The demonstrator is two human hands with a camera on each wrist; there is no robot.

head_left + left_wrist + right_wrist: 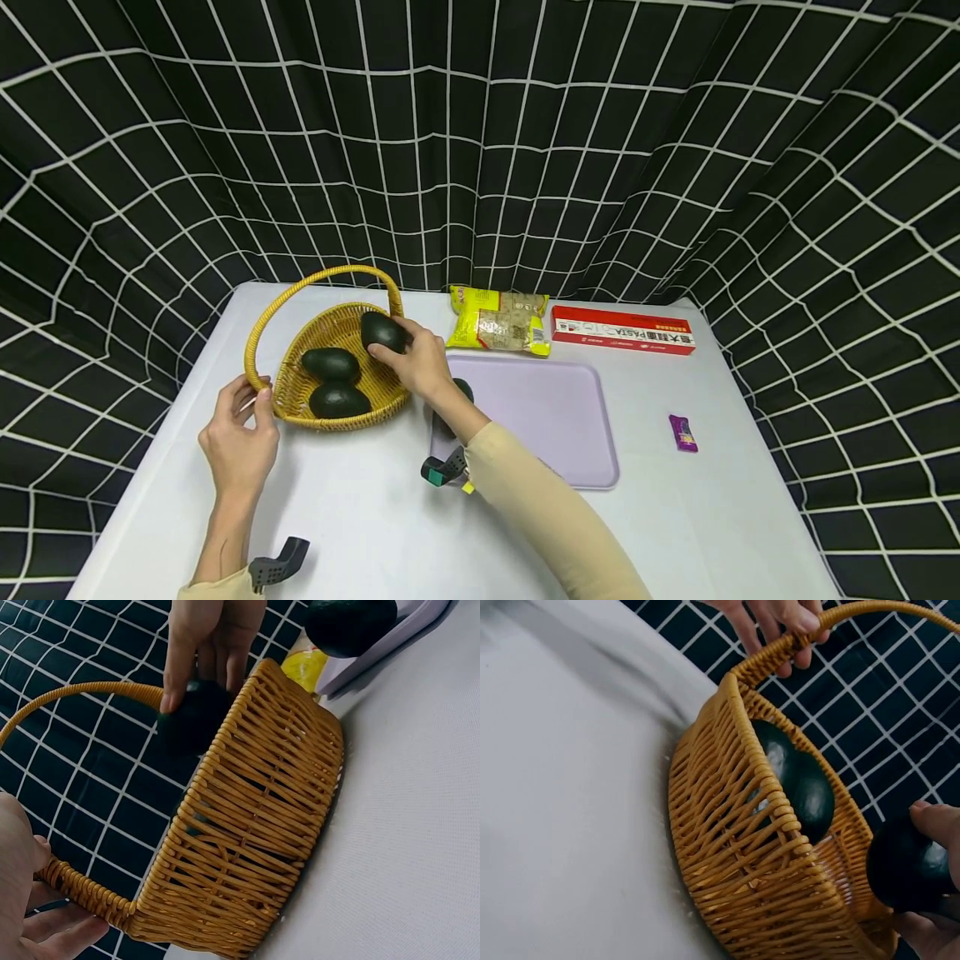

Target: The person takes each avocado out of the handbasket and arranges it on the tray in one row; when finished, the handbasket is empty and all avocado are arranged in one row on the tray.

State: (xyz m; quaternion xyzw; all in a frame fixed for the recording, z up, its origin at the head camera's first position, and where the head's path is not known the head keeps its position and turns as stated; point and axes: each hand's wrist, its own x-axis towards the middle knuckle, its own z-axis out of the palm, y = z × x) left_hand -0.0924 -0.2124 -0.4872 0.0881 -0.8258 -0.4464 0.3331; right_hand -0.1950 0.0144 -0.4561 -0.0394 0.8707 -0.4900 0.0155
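Observation:
A yellow wicker basket (333,424) stands at the left of the table with its handle upright. My left hand (240,442) pinches the base of the handle (257,350) between thumb and fingers. Over the basket's right side, my right hand (423,362) holds a dark green avocado (381,332) by its right end; in the right wrist view this avocado (904,862) overlaps the rim. Two more avocados, one (330,365) behind the other (340,402), lie inside. Another avocado (443,427) sits at the left edge of the lilac tray (540,408), partly hidden by my right forearm.
Behind the tray lies a yellow food packet (498,321), with a red pasta box (622,329) to its right. A small purple packet (682,433) lies at the right. A black curtain with a white grid (480,150) hangs around the white table (360,508).

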